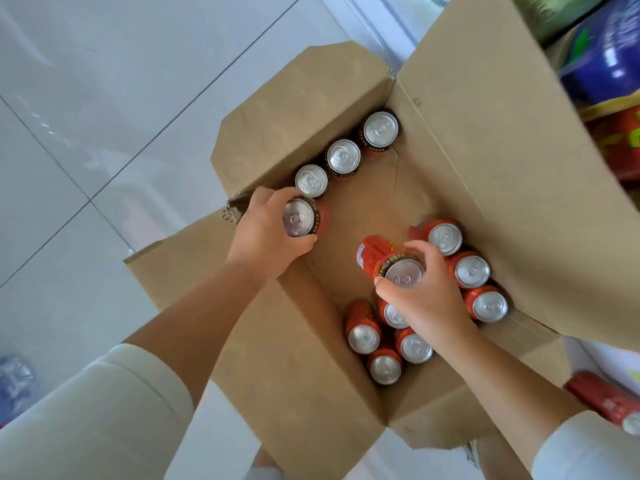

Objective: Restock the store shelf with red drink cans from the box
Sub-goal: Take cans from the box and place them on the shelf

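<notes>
You are reaching both hands into the open brown corrugated cardboard box [346,393] on the glossy white tiled floor [86,116]. Your right hand [429,292] is clamping around a tilted red aluminium drink can [388,261] above the near cluster of cans [388,344]. Your left hand [266,230] is closing on the nearest can [300,217] of the far row [341,157]. You are likely lifting a pair; next, carry both smooth, slippery cylinders right toward the shelf.
</notes>
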`<action>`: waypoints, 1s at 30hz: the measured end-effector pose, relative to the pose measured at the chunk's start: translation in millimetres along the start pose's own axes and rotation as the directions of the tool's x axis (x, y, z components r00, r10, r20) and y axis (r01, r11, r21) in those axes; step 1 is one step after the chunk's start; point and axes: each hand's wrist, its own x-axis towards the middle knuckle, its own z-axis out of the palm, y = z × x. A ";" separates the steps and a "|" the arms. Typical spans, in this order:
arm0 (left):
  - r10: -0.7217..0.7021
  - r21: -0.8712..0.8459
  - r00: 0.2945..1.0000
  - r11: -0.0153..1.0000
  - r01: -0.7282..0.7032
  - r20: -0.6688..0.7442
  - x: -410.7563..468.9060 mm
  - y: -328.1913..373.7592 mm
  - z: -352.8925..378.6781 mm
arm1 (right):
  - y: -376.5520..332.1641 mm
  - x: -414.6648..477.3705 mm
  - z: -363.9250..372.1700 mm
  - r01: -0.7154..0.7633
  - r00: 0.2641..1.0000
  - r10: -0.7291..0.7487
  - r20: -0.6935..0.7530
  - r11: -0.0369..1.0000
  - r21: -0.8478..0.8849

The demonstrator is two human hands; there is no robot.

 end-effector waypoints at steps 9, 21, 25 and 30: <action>0.166 -0.268 0.977 0.943 -0.197 -0.132 -139.8 139.1 -147.0 | -134.5 -169.4 -121.7 0.113 0.992 -0.111 -0.065 0.993 0.025; 0.583 -0.125 0.779 0.776 -0.618 -0.230 -310.4 334.8 -391.8 | -317.8 -456.5 -284.8 0.430 0.855 -0.365 -0.368 0.897 0.108; 0.761 -0.102 0.607 0.601 -0.793 -0.229 -368.5 404.8 -453.4 | -336.6 -546.0 -336.4 0.514 0.754 -0.388 -0.530 0.851 0.110; 0.884 0.053 0.418 0.437 -0.898 -0.207 -426.8 485.1 -490.7 | -347.0 -622.4 -397.1 0.585 0.597 -0.387 -0.703 0.809 0.052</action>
